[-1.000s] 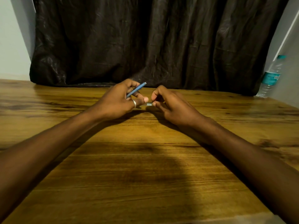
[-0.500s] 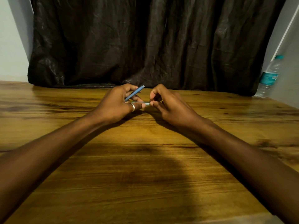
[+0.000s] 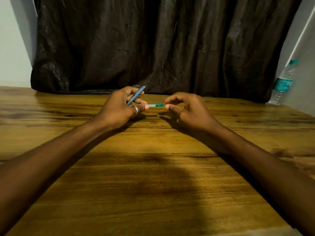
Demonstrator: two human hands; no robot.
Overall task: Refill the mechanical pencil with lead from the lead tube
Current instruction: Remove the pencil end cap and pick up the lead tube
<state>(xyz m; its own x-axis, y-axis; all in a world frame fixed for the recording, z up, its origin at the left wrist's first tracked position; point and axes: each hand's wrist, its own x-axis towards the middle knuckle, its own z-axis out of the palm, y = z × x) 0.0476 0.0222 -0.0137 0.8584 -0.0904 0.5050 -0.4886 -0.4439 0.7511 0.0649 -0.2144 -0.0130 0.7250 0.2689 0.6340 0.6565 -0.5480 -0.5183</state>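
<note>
Dark crumpled curtain (image 3: 162, 45) hangs behind a wooden desk (image 3: 153, 184). Over the desk's far middle, the left hand (image 3: 119, 108) (a ring on one finger) grips two things at once: a blue mechanical pencil (image 3: 135, 95) slanting up and away, and the small teal lead tube (image 3: 155, 105) pointing sideways to the right. Just beside the tube's free end, not touching, the right hand (image 3: 189, 109) is loosely curled and holds nothing. At the desk's far right corner stands a water bottle (image 3: 283, 82).

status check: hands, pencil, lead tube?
Left hand grips blue pencil and one end of lead tube. Right hand open, just clear of tube's free end. Nothing between hands; water bottle far right.
</note>
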